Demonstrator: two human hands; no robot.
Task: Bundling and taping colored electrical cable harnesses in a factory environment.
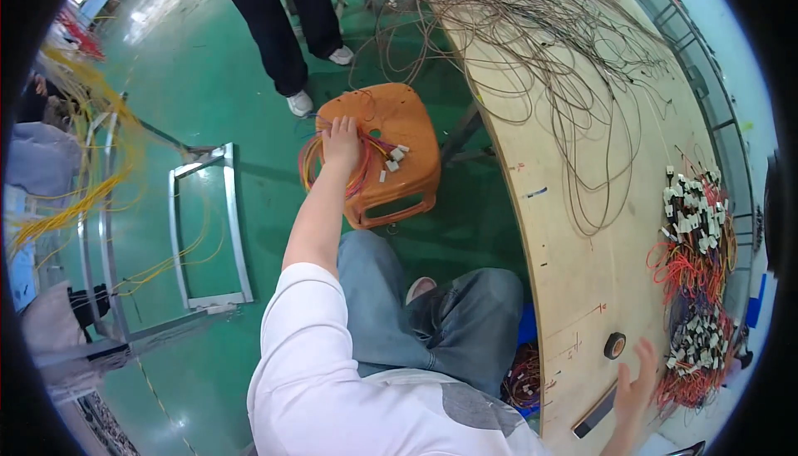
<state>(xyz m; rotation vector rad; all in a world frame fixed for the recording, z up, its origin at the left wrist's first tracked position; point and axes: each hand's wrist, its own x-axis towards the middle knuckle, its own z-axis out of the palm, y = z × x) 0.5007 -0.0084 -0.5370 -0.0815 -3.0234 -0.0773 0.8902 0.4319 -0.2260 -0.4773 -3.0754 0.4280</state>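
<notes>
Left hand: I saw the left hand (342, 142) stretched far out, fingers clenched on a coiled bundle of wires (349, 165) in red, orange and yellow.
Wire bundle: it lay on top of the orange plastic stool (399, 165), white plugs (392, 161) sticking out just beside my grip.
Stool: it stood on the green floor (208, 82), left of the bench.
Right hand: the right hand (637, 385) was released, fingers spread, grasping nothing, resting at the near edge of the wooden bench (565, 231).
Tape: a black roll of tape (615, 345) sat on the bench just beside that right hand.
Bench load: a red tangle of wires with white plugs (694, 265) was piled to the right; loose brown wires (565, 49) sprawled over the far end.
Bystander: another person's dark trouser legs (278, 15) and white shoes stood beyond the stool.
Far left: yellow cables (91, 165) draped over a metal frame (204, 231).
</notes>
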